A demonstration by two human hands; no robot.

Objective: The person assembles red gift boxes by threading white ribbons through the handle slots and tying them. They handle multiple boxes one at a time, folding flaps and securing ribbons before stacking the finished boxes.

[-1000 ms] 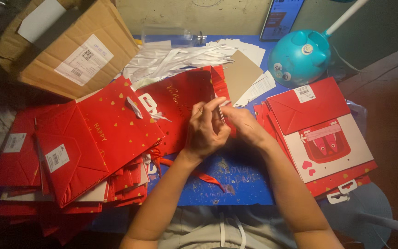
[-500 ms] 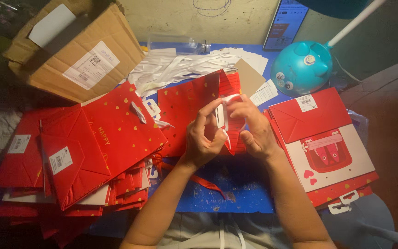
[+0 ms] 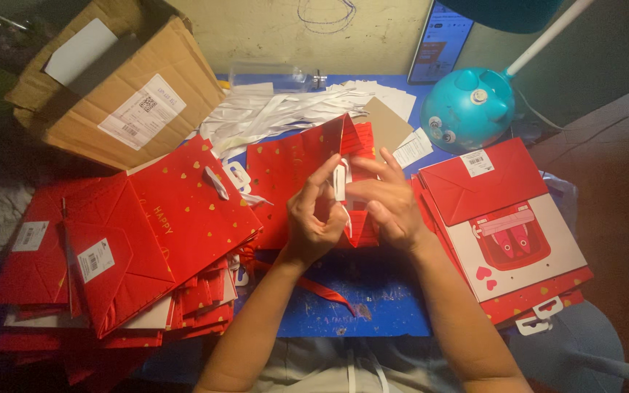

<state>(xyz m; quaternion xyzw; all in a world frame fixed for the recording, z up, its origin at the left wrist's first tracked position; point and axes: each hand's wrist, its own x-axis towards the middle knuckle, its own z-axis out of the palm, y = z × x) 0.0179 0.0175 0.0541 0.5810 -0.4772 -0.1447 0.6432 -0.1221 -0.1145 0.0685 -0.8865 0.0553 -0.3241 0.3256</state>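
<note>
Hands at centre of the blue tabletop (image 3: 373,313): left hand (image 3: 314,218) and right hand (image 3: 387,200) both pinch a small white tag (image 3: 340,182) at the top edge of a half-open red gift bag (image 3: 296,171). Stack of flat red bags (image 3: 147,240) lies to the left, another stack (image 3: 504,225) to the right; cardboard box (image 3: 118,80) and teal lamp base (image 3: 467,109) stand beyond.

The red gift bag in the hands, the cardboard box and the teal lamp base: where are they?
red gift bag (image 3: 293,171), head view, front panel.
cardboard box (image 3: 111,94), head view, top flap.
teal lamp base (image 3: 467,109), head view, rounded dome.
</note>
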